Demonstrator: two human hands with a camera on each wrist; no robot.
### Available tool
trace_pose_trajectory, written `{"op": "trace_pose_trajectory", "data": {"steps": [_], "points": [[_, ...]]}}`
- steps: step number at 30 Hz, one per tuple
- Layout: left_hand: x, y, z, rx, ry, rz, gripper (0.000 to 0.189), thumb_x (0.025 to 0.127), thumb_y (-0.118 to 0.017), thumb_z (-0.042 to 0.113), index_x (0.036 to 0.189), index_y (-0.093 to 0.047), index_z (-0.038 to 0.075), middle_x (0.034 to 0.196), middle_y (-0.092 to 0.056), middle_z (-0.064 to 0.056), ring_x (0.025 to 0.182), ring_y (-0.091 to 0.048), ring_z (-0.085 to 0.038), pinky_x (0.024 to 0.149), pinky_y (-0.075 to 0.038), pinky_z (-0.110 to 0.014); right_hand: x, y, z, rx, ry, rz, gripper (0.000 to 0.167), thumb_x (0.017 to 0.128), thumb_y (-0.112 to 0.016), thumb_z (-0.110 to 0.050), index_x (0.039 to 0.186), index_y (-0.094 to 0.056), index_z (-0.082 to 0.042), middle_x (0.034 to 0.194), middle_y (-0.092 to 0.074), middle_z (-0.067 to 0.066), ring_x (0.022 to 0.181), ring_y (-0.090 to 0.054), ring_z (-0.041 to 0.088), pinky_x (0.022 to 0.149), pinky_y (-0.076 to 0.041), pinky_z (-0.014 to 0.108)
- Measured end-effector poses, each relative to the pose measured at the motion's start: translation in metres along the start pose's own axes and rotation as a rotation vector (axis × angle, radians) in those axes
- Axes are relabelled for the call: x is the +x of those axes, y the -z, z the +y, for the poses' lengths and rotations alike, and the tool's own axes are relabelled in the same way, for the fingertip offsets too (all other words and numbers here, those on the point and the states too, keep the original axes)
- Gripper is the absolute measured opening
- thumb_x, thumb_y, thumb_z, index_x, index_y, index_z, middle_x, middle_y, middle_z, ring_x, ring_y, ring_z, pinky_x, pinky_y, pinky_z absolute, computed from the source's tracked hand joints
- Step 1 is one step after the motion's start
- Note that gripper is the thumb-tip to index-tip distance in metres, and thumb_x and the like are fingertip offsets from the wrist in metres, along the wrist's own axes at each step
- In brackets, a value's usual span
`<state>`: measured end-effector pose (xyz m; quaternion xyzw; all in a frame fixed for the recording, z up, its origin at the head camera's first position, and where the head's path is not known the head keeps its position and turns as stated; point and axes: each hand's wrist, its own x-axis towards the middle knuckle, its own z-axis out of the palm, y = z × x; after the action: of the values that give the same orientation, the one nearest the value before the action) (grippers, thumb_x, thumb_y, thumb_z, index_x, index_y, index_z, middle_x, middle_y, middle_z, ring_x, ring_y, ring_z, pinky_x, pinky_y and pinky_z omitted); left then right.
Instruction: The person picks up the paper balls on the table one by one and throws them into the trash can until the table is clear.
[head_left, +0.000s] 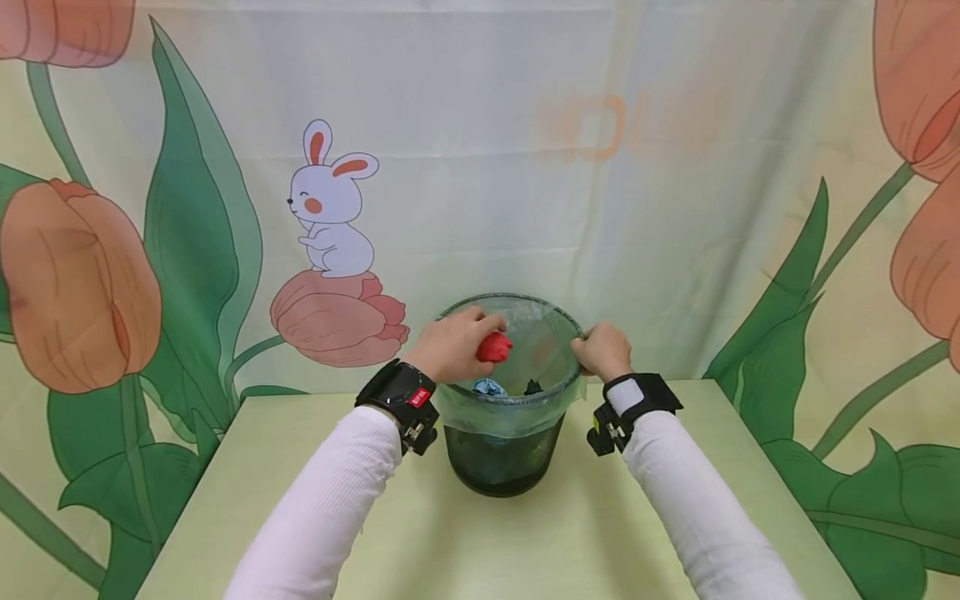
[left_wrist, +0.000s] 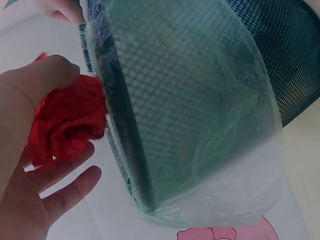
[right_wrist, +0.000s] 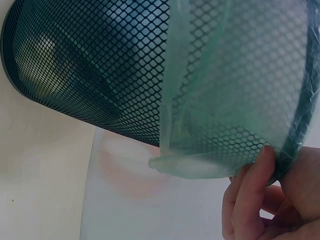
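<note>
A dark mesh wastebasket [head_left: 495, 471] stands upright, with a thin green plastic liner [head_left: 491, 422] folded over its rim. My left hand [head_left: 452, 346] is above the left side of the basket's mouth, holding a crumpled red wad of paper [head_left: 495, 347]. In the left wrist view, the thumb presses this paper [left_wrist: 70, 117] against the fingers, two of which stretch outward close to the rim. On the right, my right hand [head_left: 606, 350] grips the rim, fingers over the liner [right_wrist: 210, 135]. A crumpled blue piece [head_left: 489, 387] and a black piece [head_left: 533, 387] show inside.
The basket stands on a pale tabletop [head_left: 480, 550], near its back edge. Behind hangs a fabric backdrop [head_left: 465, 167] printed with a rabbit and tulips. Each wrist wears a black strap with a camera [head_left: 420, 433].
</note>
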<state>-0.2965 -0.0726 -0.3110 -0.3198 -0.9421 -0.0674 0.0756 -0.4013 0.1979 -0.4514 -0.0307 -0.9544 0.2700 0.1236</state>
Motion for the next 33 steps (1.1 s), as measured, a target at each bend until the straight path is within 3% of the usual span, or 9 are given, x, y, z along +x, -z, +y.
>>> {"op": "trace_pose_trajectory", "data": {"steps": [5, 10, 17, 23, 33], "points": [[-0.002, -0.001, -0.001, -0.024, 0.014, -0.017, 0.051, 0.081, -0.068, 0.031, 0.127, -0.05, 0.021, 0.119, -0.051, -0.005, 0.097, -0.054, -0.019, 0.07, -0.051, -0.036, -0.057, 0.069, -0.071, 0.021, -0.042, -0.094, 0.044, 0.086, -0.047, -0.009, 0.046, -0.029, -0.016, 0.039, -0.038, 0.001, 0.045, -0.055, 0.019, 0.037, -0.031, 0.026], [-0.006, -0.001, -0.004, -0.038, 0.025, -0.037, 0.055, 0.083, -0.064, 0.033, 0.133, -0.046, 0.02, 0.128, -0.048, -0.007, 0.109, -0.052, -0.022, 0.078, -0.051, -0.04, -0.089, 0.101, -0.103, 0.035, 0.005, -0.083, 0.048, 0.086, -0.046, -0.005, 0.045, -0.025, -0.018, 0.035, -0.023, -0.008, 0.039, -0.045, 0.008, 0.037, -0.023, 0.018], [-0.011, -0.003, -0.011, -0.038, 0.039, -0.06, 0.062, 0.085, -0.06, 0.04, 0.14, -0.039, 0.019, 0.138, -0.042, -0.008, 0.123, -0.044, -0.026, 0.091, -0.046, -0.044, -0.075, 0.089, -0.091, 0.033, 0.003, -0.104, 0.045, 0.085, -0.046, -0.007, 0.045, -0.028, -0.018, 0.039, -0.036, -0.003, 0.045, -0.056, 0.018, 0.039, -0.02, 0.017], [-0.016, -0.005, -0.014, -0.058, 0.034, -0.045, 0.063, 0.086, -0.059, 0.041, 0.14, -0.038, 0.019, 0.14, -0.041, -0.01, 0.127, -0.041, -0.028, 0.1, -0.04, -0.046, -0.069, 0.085, -0.088, 0.017, -0.017, -0.114, 0.045, 0.085, -0.047, -0.008, 0.045, -0.029, -0.017, 0.039, -0.035, -0.002, 0.044, -0.055, 0.016, 0.037, -0.023, 0.019], [-0.022, -0.012, -0.017, -0.052, 0.033, -0.042, 0.064, 0.086, -0.059, 0.042, 0.141, -0.037, 0.015, 0.14, -0.041, -0.012, 0.128, -0.04, -0.029, 0.103, -0.037, -0.046, -0.068, 0.084, -0.083, 0.009, 0.013, -0.142, 0.044, 0.086, -0.045, -0.007, 0.047, -0.028, -0.017, 0.039, -0.033, -0.003, 0.046, -0.058, 0.018, 0.039, -0.022, 0.019]]}}
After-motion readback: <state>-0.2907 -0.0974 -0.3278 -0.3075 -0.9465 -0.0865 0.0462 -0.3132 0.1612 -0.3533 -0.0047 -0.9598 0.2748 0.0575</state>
